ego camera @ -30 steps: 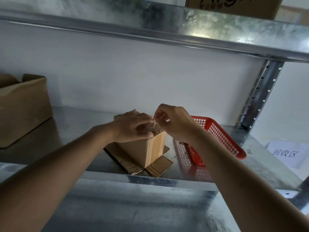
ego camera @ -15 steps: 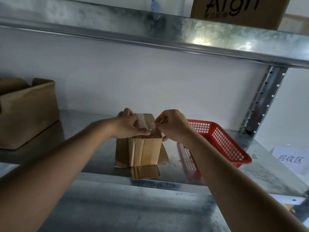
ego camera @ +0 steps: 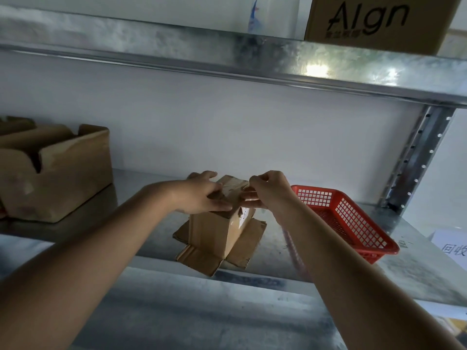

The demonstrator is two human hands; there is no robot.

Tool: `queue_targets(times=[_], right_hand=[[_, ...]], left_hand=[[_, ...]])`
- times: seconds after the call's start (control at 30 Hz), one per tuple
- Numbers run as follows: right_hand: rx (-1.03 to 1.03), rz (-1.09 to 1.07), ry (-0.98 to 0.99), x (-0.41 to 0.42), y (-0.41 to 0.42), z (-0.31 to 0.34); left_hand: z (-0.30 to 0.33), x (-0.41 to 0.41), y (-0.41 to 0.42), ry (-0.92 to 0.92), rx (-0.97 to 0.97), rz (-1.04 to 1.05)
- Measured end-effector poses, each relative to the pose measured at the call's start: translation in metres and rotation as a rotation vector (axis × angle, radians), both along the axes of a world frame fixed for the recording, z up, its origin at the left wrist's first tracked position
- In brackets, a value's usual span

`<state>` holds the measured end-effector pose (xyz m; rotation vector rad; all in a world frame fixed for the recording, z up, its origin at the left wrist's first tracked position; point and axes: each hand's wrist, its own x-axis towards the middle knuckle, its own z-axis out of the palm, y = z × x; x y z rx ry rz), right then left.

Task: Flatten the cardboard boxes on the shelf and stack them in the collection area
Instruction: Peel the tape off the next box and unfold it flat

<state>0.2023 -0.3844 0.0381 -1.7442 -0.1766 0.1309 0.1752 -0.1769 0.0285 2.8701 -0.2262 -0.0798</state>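
Note:
A small brown cardboard box (ego camera: 214,233) stands on the metal shelf (ego camera: 151,223) with its lower flaps splayed flat around it. Clear tape (ego camera: 233,189) runs across its top. My left hand (ego camera: 202,195) presses on the top of the box with fingers laid over it. My right hand (ego camera: 265,190) pinches the end of the tape strip at the top right edge and holds it lifted off the cardboard.
A larger open cardboard box (ego camera: 53,173) sits at the left of the shelf. A red plastic basket (ego camera: 348,218) stands right of the small box. A white paper sign (ego camera: 452,246) lies at the far right. A printed carton (ego camera: 374,21) rests on the upper shelf.
The box has turned on the shelf, showing a corner toward me. My right hand has lifted, peeling the tape up from the top. My left hand has flattened onto the box top.

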Motion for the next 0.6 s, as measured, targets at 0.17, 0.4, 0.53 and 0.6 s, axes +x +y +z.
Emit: queue_targets(times=[0.17,0.4,0.53,0.6], right_hand=[[0.282,0.071,-0.011,-0.003,0.0,0.002],[-0.055,0.018,-0.421,-0.009,0.007,-0.001],[-0.566,0.075,-0.846,-0.012,0.014,-0.003],[-0.723,0.166,-0.862,-0.011,0.016,-0.003]], left_hand=[[-0.01,-0.012,-0.013,0.01,-0.107,0.004],[-0.022,-0.018,-0.006,-0.008,-0.072,-0.016],[-0.025,-0.018,-0.004,-0.016,-0.121,-0.042],[-0.024,-0.019,-0.003,-0.017,-0.159,-0.071]])
